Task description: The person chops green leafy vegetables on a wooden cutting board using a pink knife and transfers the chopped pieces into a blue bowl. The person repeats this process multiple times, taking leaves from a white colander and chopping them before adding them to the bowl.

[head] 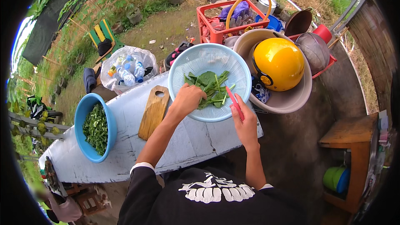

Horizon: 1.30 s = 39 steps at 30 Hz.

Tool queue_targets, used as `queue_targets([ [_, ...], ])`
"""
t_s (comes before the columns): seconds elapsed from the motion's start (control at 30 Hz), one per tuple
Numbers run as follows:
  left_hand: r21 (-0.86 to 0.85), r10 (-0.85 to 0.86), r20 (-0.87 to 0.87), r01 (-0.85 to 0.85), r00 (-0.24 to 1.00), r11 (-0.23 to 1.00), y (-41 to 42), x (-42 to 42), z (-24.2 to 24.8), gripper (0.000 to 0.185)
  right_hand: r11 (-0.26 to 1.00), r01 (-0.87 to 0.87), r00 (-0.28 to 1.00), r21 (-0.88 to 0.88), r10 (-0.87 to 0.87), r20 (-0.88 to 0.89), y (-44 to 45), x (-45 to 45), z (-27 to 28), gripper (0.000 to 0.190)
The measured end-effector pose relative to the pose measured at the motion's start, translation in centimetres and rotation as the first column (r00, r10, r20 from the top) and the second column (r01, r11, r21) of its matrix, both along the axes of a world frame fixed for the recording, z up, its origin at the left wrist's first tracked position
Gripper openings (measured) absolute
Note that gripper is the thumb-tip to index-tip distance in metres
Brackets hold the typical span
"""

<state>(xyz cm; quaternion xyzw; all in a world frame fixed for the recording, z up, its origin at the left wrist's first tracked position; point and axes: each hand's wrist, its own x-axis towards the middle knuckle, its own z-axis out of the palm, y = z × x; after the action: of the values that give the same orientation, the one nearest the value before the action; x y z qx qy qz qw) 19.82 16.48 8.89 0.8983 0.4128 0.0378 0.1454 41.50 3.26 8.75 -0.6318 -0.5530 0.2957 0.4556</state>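
A light blue plastic colander [210, 116] stands on a pale, worn table [193, 143], with leafy greens [207, 82] lying in it. My left hand [189, 97] reaches over its near left side, fingers curled down on the greens; whether it grips any is hard to see. In my right hand [244, 115] is a knife with a pink blade and handle [235, 103], tip pointing up over the colander's right side. Left of the colander lies a wooden cutting board [150, 118]. Farther left, a blue plastic basin [112, 131] holds chopped greens [95, 129].
Right of the colander, a large beige tub [290, 103] holds a yellow helmet [279, 64]. Behind are a red crate [215, 34] with bottles and a bag of plastic bottles [128, 68]. A wooden cabinet [350, 131] stands at right. Another person [64, 207] is at lower left.
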Motion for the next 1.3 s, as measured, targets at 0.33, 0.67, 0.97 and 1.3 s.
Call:
queue_targets([
  [0.33, -0.062, 0.162, 0.767, -0.179, 0.621, 0.982, -1.2, -1.5, 4.6, 0.02, 1.0, -0.019, 0.999, 0.002, 0.019, -0.04, -0.6, 0.8, 0.0, 0.048],
  [0.67, -0.403, 0.572, 0.749, -0.455, 0.335, 0.794, -4.8, -2.6, 2.2, 0.017, 0.999, 0.008, 0.999, 0.044, -0.006, -0.043, -2.0, 0.8, 1.1, 0.05],
  [0.97, -0.505, 0.49, 0.861, -0.332, -0.134, 0.797, -6.6, -6.8, 1.7, 0.021, 0.999, -0.03, 0.989, 0.022, 0.033, -0.141, -3.7, -3.1, 2.3, 0.047],
  [1.3, -0.563, 0.442, 0.823, -0.414, -0.356, 0.715, -12.8, -16.7, 1.4, 0.032, 0.97, -0.242, 0.944, -0.027, 0.229, -0.238, -4.2, -10.9, 0.3, 0.047],
])
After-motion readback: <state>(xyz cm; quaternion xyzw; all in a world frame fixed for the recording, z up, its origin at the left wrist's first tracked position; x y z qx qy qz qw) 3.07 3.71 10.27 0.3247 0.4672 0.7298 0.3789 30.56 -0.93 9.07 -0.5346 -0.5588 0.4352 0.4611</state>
